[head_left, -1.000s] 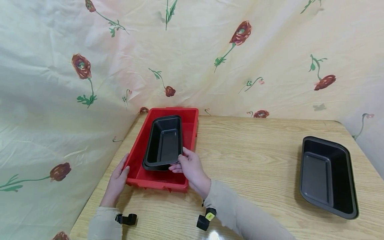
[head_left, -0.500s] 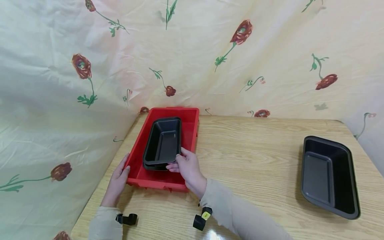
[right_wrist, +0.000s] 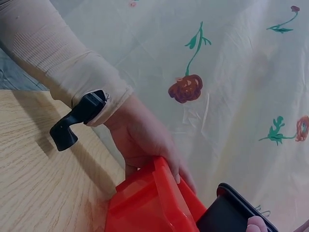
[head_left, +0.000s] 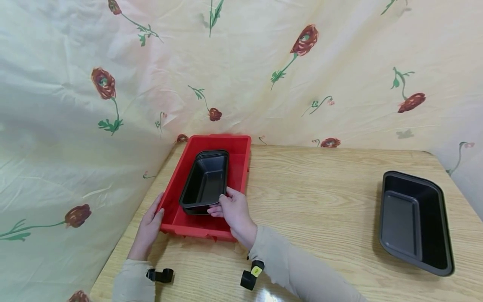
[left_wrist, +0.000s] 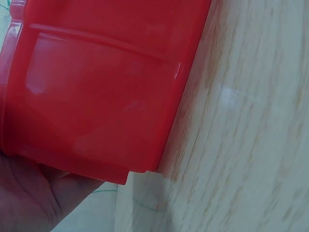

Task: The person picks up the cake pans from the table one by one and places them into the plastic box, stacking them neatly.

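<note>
In the head view, a black loaf pan (head_left: 206,180) sits nested over at least one more black pan inside a red plastic tray (head_left: 235,170). My right hand (head_left: 237,212) pinches the upper pan's rim at its near right corner, thumb on top. Rims of the pans underneath peek out at the far and near ends. My left hand (head_left: 148,226) grips the tray's left wall near the front corner, its thumb toward the inside. The left wrist view shows the tray's outer wall (left_wrist: 96,101) with part of that hand (left_wrist: 34,193) beneath its rim.
Another black loaf pan (head_left: 400,222) stands at the right of the wooden table (head_left: 313,201). A flowered cloth (head_left: 249,75) hangs behind and along the left side. Black wrist cameras are strapped over both sleeves.
My right hand has shifted slightly left and nearer with the upper pan. Its far end has come down toward me, baring rims behind it. My left hand keeps its hold on the tray.
</note>
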Demonstrator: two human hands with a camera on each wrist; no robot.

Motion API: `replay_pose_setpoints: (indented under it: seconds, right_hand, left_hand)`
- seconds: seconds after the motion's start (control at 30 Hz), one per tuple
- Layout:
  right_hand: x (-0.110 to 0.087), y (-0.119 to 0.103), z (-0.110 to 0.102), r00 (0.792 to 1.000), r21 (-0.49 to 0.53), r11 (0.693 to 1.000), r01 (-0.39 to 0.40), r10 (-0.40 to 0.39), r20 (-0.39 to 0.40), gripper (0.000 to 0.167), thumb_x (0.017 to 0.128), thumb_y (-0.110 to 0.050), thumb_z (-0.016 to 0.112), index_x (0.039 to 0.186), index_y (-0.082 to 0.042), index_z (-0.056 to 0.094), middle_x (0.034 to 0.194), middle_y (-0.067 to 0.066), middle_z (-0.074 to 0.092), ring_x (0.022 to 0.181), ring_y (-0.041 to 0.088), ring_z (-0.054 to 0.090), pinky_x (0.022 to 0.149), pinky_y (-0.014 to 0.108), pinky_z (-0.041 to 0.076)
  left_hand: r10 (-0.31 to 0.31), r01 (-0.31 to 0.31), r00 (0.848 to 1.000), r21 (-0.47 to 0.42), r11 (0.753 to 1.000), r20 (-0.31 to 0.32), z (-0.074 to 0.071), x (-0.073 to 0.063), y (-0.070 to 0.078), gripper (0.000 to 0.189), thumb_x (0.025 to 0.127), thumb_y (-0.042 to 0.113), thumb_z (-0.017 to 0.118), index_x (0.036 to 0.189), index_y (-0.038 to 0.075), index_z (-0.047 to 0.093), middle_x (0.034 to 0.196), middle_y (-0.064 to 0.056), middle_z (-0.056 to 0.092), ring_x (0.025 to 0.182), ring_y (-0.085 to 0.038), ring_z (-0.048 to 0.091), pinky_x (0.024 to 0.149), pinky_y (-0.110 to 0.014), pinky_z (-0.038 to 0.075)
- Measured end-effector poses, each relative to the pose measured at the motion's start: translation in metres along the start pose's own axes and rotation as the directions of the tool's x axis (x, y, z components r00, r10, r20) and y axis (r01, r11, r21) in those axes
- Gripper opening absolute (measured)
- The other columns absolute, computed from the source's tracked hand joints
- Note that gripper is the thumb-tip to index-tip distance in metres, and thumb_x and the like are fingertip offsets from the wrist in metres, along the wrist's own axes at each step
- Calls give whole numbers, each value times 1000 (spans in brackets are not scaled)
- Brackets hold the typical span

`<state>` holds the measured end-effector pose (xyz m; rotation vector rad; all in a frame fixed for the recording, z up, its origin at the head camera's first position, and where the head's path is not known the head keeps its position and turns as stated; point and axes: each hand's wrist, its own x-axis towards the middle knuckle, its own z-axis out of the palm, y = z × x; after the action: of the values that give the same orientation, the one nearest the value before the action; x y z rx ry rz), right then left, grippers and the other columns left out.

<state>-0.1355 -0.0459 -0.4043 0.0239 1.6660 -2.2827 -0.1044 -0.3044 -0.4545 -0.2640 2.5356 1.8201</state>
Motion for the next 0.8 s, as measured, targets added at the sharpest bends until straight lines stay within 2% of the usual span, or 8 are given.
replay_pose_setpoints:
  seconds: [0.2, 0.37, 0.63, 0.8]
  right_hand:
    - [0, -1, 0, 1000, -6, 1000, -8, 8, -1, 31, 101, -7, 46, 130, -1, 56, 105, 25, 69, 71, 24, 71, 71, 36, 58]
    - [0, -2, -2, 1000, -27, 999, -21, 22, 22, 30, 101, -7, 47, 130, 1, 55, 103, 30, 67, 69, 24, 70, 70, 36, 58]
    - [-2, -5, -6, 991, -102, 989, -111, 118, 70, 31, 102, -9, 49, 132, -1, 52, 108, 28, 66, 74, 29, 71, 70, 36, 58]
    - [-3, -8, -7, 988, -134, 984, -118, 129, 82, 33, 102, -10, 48, 134, -1, 50, 109, 25, 66, 74, 28, 71, 70, 36, 58]
  left_hand:
    - [-7, 7, 1000, 4, 1000, 2, 0, -1, 0, 54, 107, 17, 34, 157, 24, 19, 159, -13, 22, 136, -35, 32, 107, -52, 33]
    - [-9, 9, 1000, 18, 1000, -7, 1, -1, 1, 53, 106, 17, 35, 157, 24, 20, 158, -13, 24, 134, -36, 34, 105, -52, 35]
    - [-25, 25, 1000, 23, 999, -14, 1, -2, 2, 54, 106, 18, 35, 157, 25, 20, 158, -14, 25, 133, -36, 36, 104, -51, 36]
    - [-22, 22, 1000, 26, 999, -9, 1, -2, 2, 54, 106, 19, 36, 157, 27, 20, 158, -13, 25, 134, -36, 35, 103, -50, 38]
